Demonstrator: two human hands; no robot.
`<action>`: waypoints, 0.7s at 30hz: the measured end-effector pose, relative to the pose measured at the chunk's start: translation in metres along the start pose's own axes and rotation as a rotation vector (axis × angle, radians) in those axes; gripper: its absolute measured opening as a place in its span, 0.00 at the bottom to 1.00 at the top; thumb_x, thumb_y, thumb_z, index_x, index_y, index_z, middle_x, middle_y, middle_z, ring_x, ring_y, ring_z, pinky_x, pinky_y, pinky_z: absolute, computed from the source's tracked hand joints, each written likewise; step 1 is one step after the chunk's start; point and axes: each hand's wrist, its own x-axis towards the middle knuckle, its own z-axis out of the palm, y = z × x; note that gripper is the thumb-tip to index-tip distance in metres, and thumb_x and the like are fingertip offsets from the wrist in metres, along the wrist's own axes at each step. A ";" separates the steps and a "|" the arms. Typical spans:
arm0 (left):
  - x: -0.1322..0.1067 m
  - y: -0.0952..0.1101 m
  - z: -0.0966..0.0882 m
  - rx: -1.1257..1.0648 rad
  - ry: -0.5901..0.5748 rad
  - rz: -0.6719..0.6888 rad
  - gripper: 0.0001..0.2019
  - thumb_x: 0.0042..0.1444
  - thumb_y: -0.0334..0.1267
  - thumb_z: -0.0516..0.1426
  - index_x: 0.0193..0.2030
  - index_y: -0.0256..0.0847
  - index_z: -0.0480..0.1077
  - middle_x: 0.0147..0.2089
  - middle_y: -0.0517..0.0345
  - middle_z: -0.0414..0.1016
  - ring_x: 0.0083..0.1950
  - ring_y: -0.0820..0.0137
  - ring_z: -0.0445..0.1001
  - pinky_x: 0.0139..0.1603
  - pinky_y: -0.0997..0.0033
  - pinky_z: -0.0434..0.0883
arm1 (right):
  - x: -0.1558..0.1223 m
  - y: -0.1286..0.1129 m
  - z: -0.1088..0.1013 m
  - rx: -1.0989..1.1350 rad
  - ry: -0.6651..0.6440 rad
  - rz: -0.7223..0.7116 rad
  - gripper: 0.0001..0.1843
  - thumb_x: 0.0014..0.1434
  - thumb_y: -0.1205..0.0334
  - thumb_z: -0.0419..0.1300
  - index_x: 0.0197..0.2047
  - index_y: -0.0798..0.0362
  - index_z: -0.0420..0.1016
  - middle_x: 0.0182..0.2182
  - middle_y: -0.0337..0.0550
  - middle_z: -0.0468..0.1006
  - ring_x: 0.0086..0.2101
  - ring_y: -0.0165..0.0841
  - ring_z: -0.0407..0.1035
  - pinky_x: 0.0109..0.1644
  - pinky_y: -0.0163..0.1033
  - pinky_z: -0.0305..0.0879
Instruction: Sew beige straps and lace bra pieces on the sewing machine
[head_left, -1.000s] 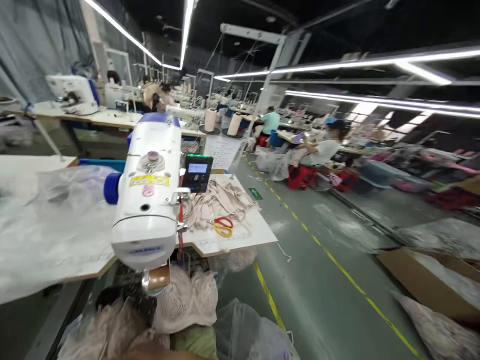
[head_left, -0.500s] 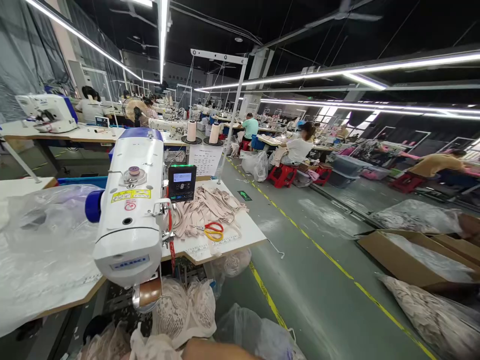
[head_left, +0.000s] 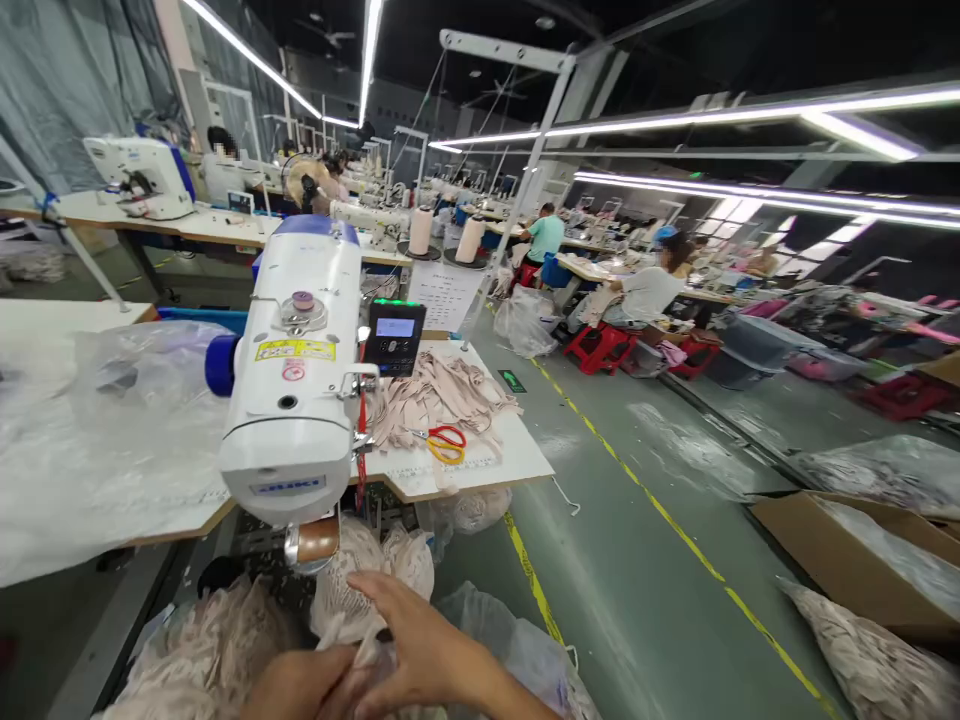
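A beige lace bra (head_left: 349,570) lies below the sewing machine head, its cups just beyond my hands. At the bottom edge, my left hand (head_left: 300,685) is closed on a pale part of the bra, with its lower side cut off by the frame. My right hand (head_left: 427,640) reaches over the bra from the right, thumb and forefinger spread apart beside the gathered fabric. A heap of beige lace pieces (head_left: 206,650) sits left of my left hand. The white sewing machine (head_left: 292,400) stands in front, above the bra.
Red-and-yellow scissors (head_left: 447,444) and a pile of beige straps (head_left: 442,395) lie on the white table (head_left: 517,460). Plastic sheeting (head_left: 112,440) covers the left side. A plastic bag (head_left: 510,640) stands at lower right, and cardboard boxes (head_left: 847,550) are farther right. Co-workers sit behind.
The view has turned left and down. Both hands now show at the bottom, and my right hand has come up over the bra with its fingers spread.
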 end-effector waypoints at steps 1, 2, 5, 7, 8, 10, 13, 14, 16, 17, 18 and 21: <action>-0.002 0.009 -0.008 0.012 -0.027 -0.019 0.18 0.64 0.49 0.47 0.32 0.45 0.72 0.29 0.57 0.79 0.30 0.65 0.77 0.32 0.71 0.66 | 0.005 -0.004 0.003 0.061 -0.069 -0.050 0.52 0.45 0.51 0.74 0.70 0.44 0.59 0.64 0.48 0.69 0.59 0.44 0.66 0.63 0.42 0.61; -0.004 0.017 -0.016 -0.001 -0.023 -0.049 0.15 0.63 0.46 0.49 0.34 0.45 0.74 0.31 0.58 0.80 0.32 0.65 0.78 0.32 0.72 0.65 | 0.009 -0.008 0.006 0.110 -0.137 -0.075 0.42 0.49 0.54 0.71 0.66 0.44 0.65 0.58 0.45 0.75 0.54 0.41 0.71 0.57 0.39 0.65; -0.007 0.025 -0.039 -0.083 -0.024 -0.073 0.10 0.60 0.43 0.56 0.33 0.43 0.75 0.31 0.59 0.80 0.32 0.68 0.76 0.30 0.75 0.61 | 0.014 -0.013 0.014 0.173 -0.174 -0.021 0.16 0.60 0.57 0.64 0.51 0.49 0.79 0.38 0.38 0.82 0.36 0.32 0.74 0.40 0.32 0.65; -0.007 0.020 -0.046 0.025 0.023 -0.091 0.14 0.61 0.42 0.55 0.27 0.39 0.72 0.25 0.58 0.75 0.27 0.70 0.72 0.26 0.74 0.55 | 0.015 -0.014 0.017 0.170 -0.104 0.035 0.13 0.64 0.53 0.60 0.42 0.52 0.80 0.30 0.38 0.80 0.30 0.29 0.71 0.34 0.31 0.61; -0.006 0.017 -0.047 0.094 0.047 -0.093 0.14 0.62 0.41 0.55 0.27 0.38 0.71 0.23 0.58 0.73 0.25 0.70 0.70 0.25 0.73 0.53 | 0.015 -0.014 0.016 0.168 -0.076 0.049 0.15 0.66 0.51 0.58 0.39 0.53 0.79 0.27 0.37 0.78 0.27 0.28 0.69 0.32 0.31 0.59; -0.005 0.011 -0.047 0.201 0.092 -0.086 0.16 0.64 0.41 0.53 0.27 0.37 0.70 0.21 0.58 0.68 0.23 0.70 0.67 0.25 0.72 0.50 | 0.016 -0.016 0.014 0.146 -0.025 0.028 0.18 0.68 0.50 0.54 0.35 0.52 0.77 0.23 0.37 0.75 0.25 0.28 0.67 0.30 0.32 0.57; -0.002 0.011 -0.053 0.238 0.171 -0.015 0.17 0.66 0.43 0.51 0.27 0.39 0.68 0.19 0.61 0.61 0.21 0.71 0.63 0.25 0.71 0.48 | 0.020 -0.022 0.008 0.089 0.111 -0.106 0.16 0.69 0.53 0.53 0.35 0.51 0.76 0.27 0.40 0.77 0.29 0.31 0.71 0.34 0.34 0.62; -0.001 0.012 -0.059 0.228 0.206 0.031 0.19 0.67 0.44 0.50 0.25 0.39 0.66 0.18 0.63 0.58 0.20 0.72 0.60 0.24 0.71 0.46 | 0.021 -0.024 0.006 0.073 0.160 -0.154 0.15 0.69 0.55 0.52 0.35 0.50 0.76 0.27 0.41 0.77 0.30 0.31 0.72 0.35 0.34 0.63; 0.003 0.014 -0.072 0.157 0.265 0.107 0.22 0.67 0.45 0.50 0.22 0.40 0.61 0.17 0.65 0.53 0.19 0.74 0.54 0.24 0.71 0.45 | 0.025 -0.028 0.003 0.049 0.270 -0.191 0.12 0.69 0.57 0.53 0.37 0.50 0.75 0.29 0.41 0.79 0.31 0.32 0.73 0.35 0.35 0.66; 0.005 0.014 -0.079 0.101 0.275 0.125 0.23 0.67 0.46 0.50 0.21 0.40 0.58 0.17 0.66 0.50 0.19 0.75 0.52 0.24 0.71 0.45 | 0.026 -0.029 0.001 0.042 0.328 -0.189 0.09 0.68 0.58 0.54 0.40 0.49 0.75 0.30 0.42 0.79 0.30 0.32 0.73 0.35 0.35 0.66; 0.007 0.015 -0.084 0.041 0.268 0.136 0.24 0.67 0.46 0.49 0.20 0.40 0.56 0.18 0.67 0.49 0.20 0.76 0.50 0.24 0.71 0.45 | 0.027 -0.029 0.000 0.032 0.378 -0.186 0.07 0.67 0.58 0.56 0.43 0.49 0.74 0.31 0.42 0.80 0.30 0.32 0.74 0.34 0.35 0.67; 0.014 0.015 -0.094 -0.103 0.183 0.147 0.23 0.67 0.44 0.50 0.20 0.39 0.55 0.19 0.67 0.49 0.21 0.77 0.50 0.24 0.72 0.46 | 0.031 -0.029 -0.003 -0.028 0.380 -0.218 0.12 0.64 0.58 0.59 0.51 0.49 0.73 0.34 0.44 0.82 0.28 0.33 0.74 0.33 0.37 0.68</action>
